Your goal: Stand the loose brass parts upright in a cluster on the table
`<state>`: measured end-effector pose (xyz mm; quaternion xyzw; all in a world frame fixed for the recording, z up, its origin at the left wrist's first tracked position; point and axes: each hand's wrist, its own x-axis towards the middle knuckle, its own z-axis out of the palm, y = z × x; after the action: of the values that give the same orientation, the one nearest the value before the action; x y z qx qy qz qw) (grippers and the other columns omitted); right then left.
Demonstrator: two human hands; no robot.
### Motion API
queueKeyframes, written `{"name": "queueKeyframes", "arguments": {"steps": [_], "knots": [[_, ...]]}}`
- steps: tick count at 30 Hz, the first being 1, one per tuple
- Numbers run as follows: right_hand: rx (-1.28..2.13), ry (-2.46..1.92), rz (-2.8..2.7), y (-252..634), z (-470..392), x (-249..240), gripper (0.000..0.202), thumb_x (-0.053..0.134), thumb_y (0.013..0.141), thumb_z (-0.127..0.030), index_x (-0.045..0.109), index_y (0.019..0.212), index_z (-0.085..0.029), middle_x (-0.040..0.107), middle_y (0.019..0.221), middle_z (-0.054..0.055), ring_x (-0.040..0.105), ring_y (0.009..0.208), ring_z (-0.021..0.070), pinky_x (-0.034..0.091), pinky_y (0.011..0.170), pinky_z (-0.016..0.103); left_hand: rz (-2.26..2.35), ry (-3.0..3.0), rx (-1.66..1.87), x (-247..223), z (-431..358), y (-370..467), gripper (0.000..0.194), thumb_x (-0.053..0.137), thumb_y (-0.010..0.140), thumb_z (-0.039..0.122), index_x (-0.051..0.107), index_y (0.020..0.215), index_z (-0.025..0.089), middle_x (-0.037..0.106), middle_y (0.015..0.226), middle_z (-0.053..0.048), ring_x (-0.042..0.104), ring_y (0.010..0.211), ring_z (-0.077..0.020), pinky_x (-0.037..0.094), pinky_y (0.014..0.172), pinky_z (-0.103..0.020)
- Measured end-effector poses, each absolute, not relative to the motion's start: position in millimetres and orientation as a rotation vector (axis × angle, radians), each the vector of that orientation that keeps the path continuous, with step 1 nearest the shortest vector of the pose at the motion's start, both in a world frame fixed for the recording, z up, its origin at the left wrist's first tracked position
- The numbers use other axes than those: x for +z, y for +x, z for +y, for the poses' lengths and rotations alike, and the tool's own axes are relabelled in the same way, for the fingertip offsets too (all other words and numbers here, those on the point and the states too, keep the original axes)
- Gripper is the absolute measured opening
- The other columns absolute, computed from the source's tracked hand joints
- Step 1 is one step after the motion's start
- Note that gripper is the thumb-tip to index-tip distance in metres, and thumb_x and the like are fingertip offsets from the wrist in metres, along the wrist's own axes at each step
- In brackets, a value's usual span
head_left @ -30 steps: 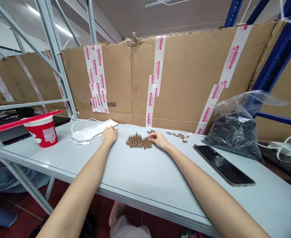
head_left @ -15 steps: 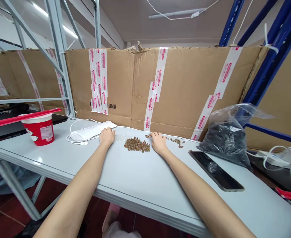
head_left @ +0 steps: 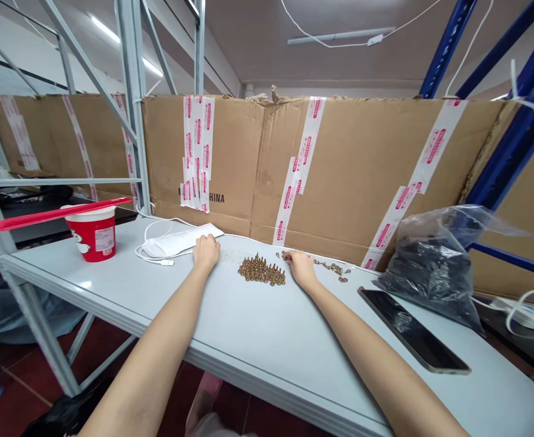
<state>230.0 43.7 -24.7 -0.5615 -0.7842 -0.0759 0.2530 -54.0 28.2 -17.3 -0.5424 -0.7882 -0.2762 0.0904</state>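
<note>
My left hand rests on the table with its fingers curled closed, beside a scatter of small clear pieces. Whatever it may hold is hidden. Just right of those stands a tight cluster of small brass-coloured pointed metal pieces, many of them upright. My right hand is at the right of this cluster, its fingertips pinched together among loose small brass-coloured metal pieces. What sits between those fingertips is too small to make out.
A white power adapter with cable lies left of my left hand. Farther left stands a red paper cup. A phone and a clear bag of dark contents lie at the right. A cardboard wall closes the back.
The whole view has shifted, moving the scene rightward and slightly down. My right fingers have drawn together at the loose metal pieces. My left hand stays curled beside the clear pieces.
</note>
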Motion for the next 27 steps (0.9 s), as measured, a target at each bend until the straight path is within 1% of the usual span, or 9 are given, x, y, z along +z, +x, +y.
{"name": "queueKeyframes", "arguments": {"steps": [4,7,12,15,18,20,21,23,27], "knots": [[-0.059,-1.516,-2.067,233.1,45.7,-28.1,0.021,0.049,0.077,-0.007,0.065,0.087,-0.017,0.065,0.093,0.007,0.056,0.089,0.0165,0.034,0.075,0.025,-2.33,-1.625,-0.805,-16.2,23.3,-53.6,0.028,0.035,0.082,0.025,0.056,0.098,0.016,0.055,0.104,-0.013,0.048,0.102,-0.0272,0.042,0.079,-0.037],[0.017,-1.484,-2.063,236.2,42.7,-29.9,0.018,0.049,0.076,-0.007,0.065,0.081,-0.014,0.064,0.089,0.008,0.057,0.084,0.0149,0.036,0.074,0.023,-2.329,-1.627,-0.784,-15.1,19.2,-53.3,0.029,0.033,0.083,0.023,0.057,0.098,0.015,0.054,0.105,-0.014,0.048,0.103,-0.0271,0.043,0.078,-0.036],[-0.027,-1.475,-2.116,243.1,19.9,-25.9,0.022,0.044,0.077,-0.005,0.064,0.077,-0.014,0.062,0.082,0.007,0.056,0.078,0.0141,0.037,0.071,0.022,-2.327,-1.637,-0.752,-13.1,11.4,-50.7,0.03,0.032,0.083,0.021,0.057,0.099,0.015,0.055,0.105,-0.014,0.048,0.102,-0.0263,0.043,0.077,-0.035],[-0.244,-1.498,-2.094,248.5,4.6,-19.4,0.024,0.043,0.079,-0.007,0.064,0.086,-0.017,0.061,0.091,0.008,0.053,0.088,0.0176,0.035,0.076,0.026,-2.301,-1.652,-0.754,-12.4,6.8,-48.2,0.032,0.031,0.084,0.021,0.058,0.099,0.015,0.055,0.104,-0.015,0.047,0.102,-0.0267,0.043,0.077,-0.035],[-0.397,-1.563,-2.104,254.8,-1.0,-15.0,0.037,0.041,0.076,-0.001,0.063,0.097,-0.021,0.058,0.106,0.009,0.048,0.103,0.0205,0.032,0.081,0.03,-2.272,-1.686,-0.761,-11.7,3.5,-46.0,0.031,0.031,0.083,0.02,0.059,0.098,0.015,0.055,0.104,-0.015,0.047,0.102,-0.0275,0.043,0.077,-0.036],[-0.319,-1.592,-2.196,258.7,0.4,-14.8,0.043,0.04,0.074,0.002,0.063,0.101,-0.022,0.058,0.106,0.008,0.049,0.101,0.0189,0.033,0.081,0.028,-2.269,-1.705,-0.763,-10.3,1.3,-44.7,0.03,0.033,0.082,0.019,0.06,0.096,0.015,0.055,0.104,-0.015,0.047,0.102,-0.0275,0.043,0.078,-0.036],[-0.258,-1.586,-2.235,260.4,1.8,-15.3,0.043,0.04,0.075,0.002,0.063,0.102,-0.022,0.059,0.103,0.008,0.05,0.099,0.0178,0.034,0.08,0.027,-2.27,-1.71,-0.763,-9.4,0.1,-43.9,0.029,0.034,0.082,0.019,0.06,0.095,0.015,0.055,0.104,-0.015,0.046,0.103,-0.0273,0.042,0.079,-0.036],[-0.158,-1.543,-2.256,262.9,4.6,-16.6,0.038,0.04,0.078,-0.002,0.063,0.102,-0.019,0.06,0.099,0.009,0.053,0.094,0.0161,0.035,0.078,0.024,-2.273,-1.713,-0.761,-7.7,-2.4,-42.1,0.028,0.036,0.081,0.018,0.06,0.095,0.016,0.054,0.105,-0.015,0.046,0.104,-0.027,0.042,0.08,-0.036],[-0.007,-1.45,-2.289,265.8,7.8,-17.2,0.026,0.043,0.08,-0.007,0.066,0.092,-0.013,0.061,0.091,0.01,0.055,0.087,0.0143,0.038,0.077,0.022,-2.254,-1.726,-0.757,-7.7,-5.2,-38.0,0.026,0.037,0.081,0.018,0.06,0.094,0.016,0.054,0.104,-0.014,0.045,0.103,-0.0268,0.042,0.079,-0.036]]}}
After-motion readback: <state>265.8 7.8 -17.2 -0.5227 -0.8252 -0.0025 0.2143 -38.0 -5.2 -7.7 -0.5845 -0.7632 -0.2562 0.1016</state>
